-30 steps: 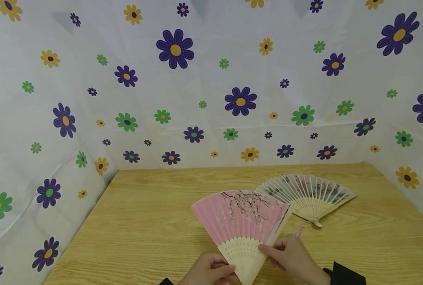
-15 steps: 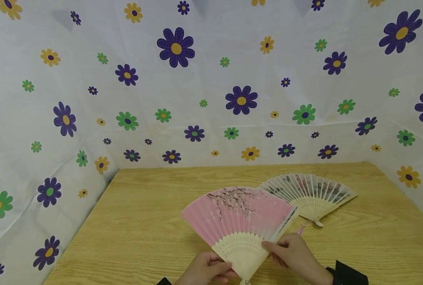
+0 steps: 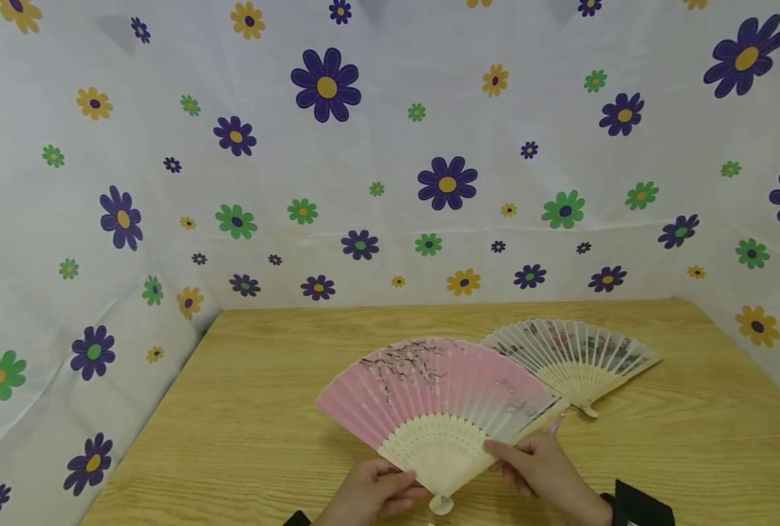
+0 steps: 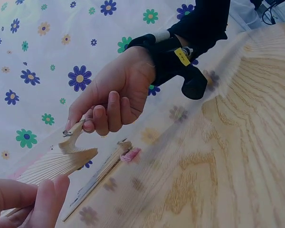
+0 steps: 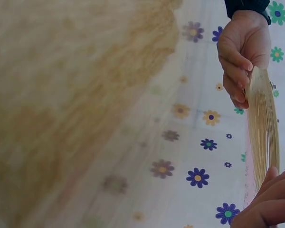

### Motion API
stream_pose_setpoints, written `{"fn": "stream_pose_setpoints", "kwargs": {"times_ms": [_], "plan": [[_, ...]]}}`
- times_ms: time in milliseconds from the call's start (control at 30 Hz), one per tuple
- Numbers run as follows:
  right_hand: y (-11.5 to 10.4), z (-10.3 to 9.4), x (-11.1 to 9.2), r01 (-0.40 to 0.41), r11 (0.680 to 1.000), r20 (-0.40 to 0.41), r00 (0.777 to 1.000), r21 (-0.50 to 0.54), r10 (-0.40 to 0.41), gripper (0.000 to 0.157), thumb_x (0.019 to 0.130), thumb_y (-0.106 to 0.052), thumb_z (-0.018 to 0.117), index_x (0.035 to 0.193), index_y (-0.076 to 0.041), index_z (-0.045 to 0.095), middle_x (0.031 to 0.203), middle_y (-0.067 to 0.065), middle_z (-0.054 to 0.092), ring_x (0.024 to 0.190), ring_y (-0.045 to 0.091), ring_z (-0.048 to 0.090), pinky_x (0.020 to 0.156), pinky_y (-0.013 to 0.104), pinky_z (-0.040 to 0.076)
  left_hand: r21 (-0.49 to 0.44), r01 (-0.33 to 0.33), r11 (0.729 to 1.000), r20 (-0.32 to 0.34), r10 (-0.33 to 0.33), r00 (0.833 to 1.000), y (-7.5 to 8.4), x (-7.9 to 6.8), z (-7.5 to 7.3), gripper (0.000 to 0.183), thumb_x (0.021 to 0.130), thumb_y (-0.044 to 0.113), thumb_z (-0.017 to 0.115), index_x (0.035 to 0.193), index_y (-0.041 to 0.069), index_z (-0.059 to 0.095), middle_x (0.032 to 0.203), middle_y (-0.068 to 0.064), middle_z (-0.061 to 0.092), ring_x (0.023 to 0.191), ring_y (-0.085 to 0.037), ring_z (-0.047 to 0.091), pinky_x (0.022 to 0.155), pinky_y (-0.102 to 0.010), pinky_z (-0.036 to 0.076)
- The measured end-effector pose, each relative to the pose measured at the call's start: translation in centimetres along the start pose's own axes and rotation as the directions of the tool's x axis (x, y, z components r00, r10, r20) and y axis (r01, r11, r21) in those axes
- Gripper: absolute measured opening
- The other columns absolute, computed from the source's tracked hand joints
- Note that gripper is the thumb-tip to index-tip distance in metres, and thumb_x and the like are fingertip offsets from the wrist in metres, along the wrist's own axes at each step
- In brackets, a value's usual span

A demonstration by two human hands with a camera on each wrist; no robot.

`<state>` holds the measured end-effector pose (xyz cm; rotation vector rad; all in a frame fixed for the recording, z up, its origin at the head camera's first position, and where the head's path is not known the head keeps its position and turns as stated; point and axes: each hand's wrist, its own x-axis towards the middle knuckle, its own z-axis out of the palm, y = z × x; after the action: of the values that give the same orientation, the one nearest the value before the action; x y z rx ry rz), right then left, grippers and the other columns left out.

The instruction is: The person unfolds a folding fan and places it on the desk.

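A pink folding fan (image 3: 442, 387) printed with dark blossom branches is spread wide above the table, its pale slatted ribs converging at a rivet end near the bottom. My left hand (image 3: 373, 489) pinches its left outer rib between thumb and fingers. On the opposite side, my right hand (image 3: 548, 471) grips the right outer rib, thumb on the front. Fanned slat edges (image 5: 261, 123) show edge-on in the right wrist view, between both hands. Behind lies a second fan (image 3: 577, 365), white with grey and red flowers, partly covered by the pink one. Its pink tassel (image 3: 556, 422) appears beside my right hand.
A wood-grain table (image 3: 245, 409) carries both fans. White cloth (image 3: 377, 146) with purple, green and yellow flowers hangs behind the table and along its left and right sides.
The pink fan has spread wider, its left edge swinging left. A paler part with more blossoms now shows at right, and the rivet end has come up into view. The white fan stays put.
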<state>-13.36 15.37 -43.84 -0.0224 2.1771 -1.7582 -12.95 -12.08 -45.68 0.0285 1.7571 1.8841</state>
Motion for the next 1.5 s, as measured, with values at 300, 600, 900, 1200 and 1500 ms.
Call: {"fn": "stream_pose_setpoints", "kwargs": {"times_ms": [300, 600, 900, 1200, 1500], "plan": [[0.2, 0.4, 0.0, -0.068, 0.996, -0.056, 0.996, 0.061, 0.072, 0.043, 0.105, -0.033, 0.061, 0.081, -0.002, 0.079, 0.059, -0.008, 0.060, 0.046, 0.002, 0.040, 0.046, 0.017, 0.032, -0.108, -0.005, 0.994, -0.029, 0.002, 1.000, 0.1, -0.1, -0.3, 0.020, 0.107, 0.004, 0.055, 0.115, -0.009, 0.067, 0.098, -0.007, 0.078, 0.084, -0.003, 0.073, 0.074, -0.012, 0.057], [0.4, 1.1, 0.0, -0.091, 0.991, -0.146, 0.984, 0.097, 0.105, 0.043, 0.104, -0.034, 0.063, 0.082, -0.001, 0.080, 0.057, -0.008, 0.058, 0.047, 0.003, 0.041, 0.045, 0.018, 0.029, -0.219, -0.071, 0.973, -0.003, 0.072, 0.997, 0.2, 0.2, -0.4, 0.018, 0.107, 0.001, 0.052, 0.110, -0.006, 0.068, 0.091, 0.000, 0.077, 0.083, 0.000, 0.072, 0.076, -0.009, 0.056], [0.5, 1.1, -0.4, -0.132, 0.978, -0.121, 0.981, 0.164, 0.153, 0.040, 0.104, -0.037, 0.061, 0.090, -0.005, 0.080, 0.063, -0.008, 0.058, 0.049, 0.003, 0.041, 0.047, 0.018, 0.028, -0.258, -0.111, 0.960, -0.061, 0.099, 0.993, 0.1, 0.4, -0.2, 0.019, 0.107, -0.001, 0.050, 0.112, -0.009, 0.067, 0.096, -0.004, 0.077, 0.086, -0.002, 0.074, 0.081, -0.012, 0.057], [0.5, 1.5, -0.3, -0.141, 0.955, -0.099, 0.980, 0.263, 0.172, 0.035, 0.106, -0.035, 0.059, 0.093, -0.009, 0.079, 0.066, -0.010, 0.057, 0.051, 0.002, 0.042, 0.050, 0.018, 0.033, -0.291, -0.117, 0.949, -0.095, 0.093, 0.991, 0.2, 0.2, -0.4, 0.020, 0.108, -0.001, 0.049, 0.101, -0.001, 0.068, 0.092, 0.000, 0.077, 0.085, 0.000, 0.073, 0.082, -0.012, 0.057], [0.3, 2.3, -0.3, -0.125, 0.942, -0.060, 0.987, 0.312, 0.151, 0.032, 0.108, -0.036, 0.056, 0.093, -0.014, 0.074, 0.067, -0.011, 0.054, 0.054, 0.003, 0.042, 0.053, 0.019, 0.034, -0.291, -0.136, 0.947, -0.142, 0.097, 0.985, 0.7, -0.1, -0.7, 0.016, 0.108, 0.000, 0.048, 0.109, -0.006, 0.063, 0.094, -0.001, 0.075, 0.089, -0.002, 0.073, 0.085, -0.013, 0.057]]}}
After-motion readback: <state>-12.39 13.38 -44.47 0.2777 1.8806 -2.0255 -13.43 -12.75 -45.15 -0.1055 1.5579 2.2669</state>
